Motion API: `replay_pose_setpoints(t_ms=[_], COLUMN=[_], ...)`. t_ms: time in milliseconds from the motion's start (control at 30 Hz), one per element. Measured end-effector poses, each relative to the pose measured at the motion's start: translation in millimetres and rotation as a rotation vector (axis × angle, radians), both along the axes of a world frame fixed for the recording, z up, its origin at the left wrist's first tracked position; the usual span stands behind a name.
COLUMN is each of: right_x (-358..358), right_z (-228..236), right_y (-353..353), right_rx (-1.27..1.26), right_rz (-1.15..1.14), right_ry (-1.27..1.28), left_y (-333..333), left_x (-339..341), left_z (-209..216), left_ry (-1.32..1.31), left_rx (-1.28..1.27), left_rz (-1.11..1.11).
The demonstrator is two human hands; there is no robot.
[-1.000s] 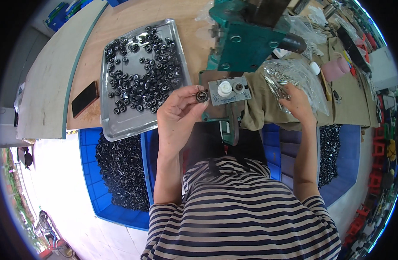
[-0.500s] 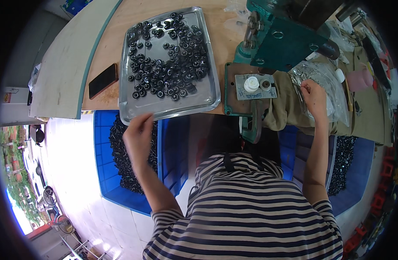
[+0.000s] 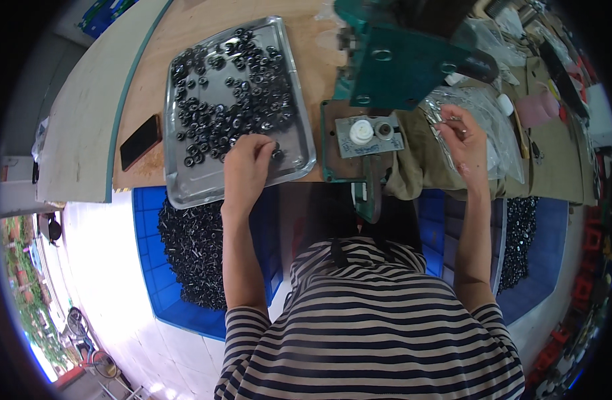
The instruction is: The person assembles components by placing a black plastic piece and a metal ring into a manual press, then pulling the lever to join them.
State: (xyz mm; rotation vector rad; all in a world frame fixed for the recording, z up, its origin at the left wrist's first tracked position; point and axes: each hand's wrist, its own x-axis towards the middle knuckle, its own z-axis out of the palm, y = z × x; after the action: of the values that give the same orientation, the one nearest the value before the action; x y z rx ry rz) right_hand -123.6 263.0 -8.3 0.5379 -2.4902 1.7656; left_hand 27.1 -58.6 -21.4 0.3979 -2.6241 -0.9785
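My left hand (image 3: 245, 170) is over the near right part of the metal tray (image 3: 193, 193), fingertips pinched together at a small black round part (image 3: 277, 154). Many similar parts lie heaped across the tray. To the right, my right hand (image 3: 471, 143) is at a clear plastic bag with thin silver pins (image 3: 434, 119), its thumb and fingers closed on a pin. Between my hands stands a green press (image 3: 393, 70). On its base a metal plate (image 3: 349, 148) carries a white round piece (image 3: 361, 132) and a smaller grey metal piece (image 3: 384, 131).
A dark phone (image 3: 141, 142) lies left of the tray. Below the bench edge, a blue bin (image 3: 146, 257) of dark parts stands at the left and another blue bin (image 3: 543, 250) at the right. A pink cup (image 3: 538, 109) and brown cloth are at the right.
My left hand has moved up and right, from the tray's near edge to over the parts. My right hand stays by the pins, its fingers slightly shifted. The whole view has moved a little.
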Motion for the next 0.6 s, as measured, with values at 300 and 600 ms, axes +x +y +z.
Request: replay_pose_setpoints(t_ms=[300, 600], right_x=[20, 27], right_z=[9, 18], right_y=[-30, -40], right_rx=[-0.352, -0.324], right_rz=[0.307, 0.258], right_ry=[-0.234, -0.189], left_y=[83, 106], left_x=[-43, -51], left_z=[25, 36], left_ry=[0.272, 0.287], left_rx=[0.344, -0.345], left_rz=[-0.155, -0.154])
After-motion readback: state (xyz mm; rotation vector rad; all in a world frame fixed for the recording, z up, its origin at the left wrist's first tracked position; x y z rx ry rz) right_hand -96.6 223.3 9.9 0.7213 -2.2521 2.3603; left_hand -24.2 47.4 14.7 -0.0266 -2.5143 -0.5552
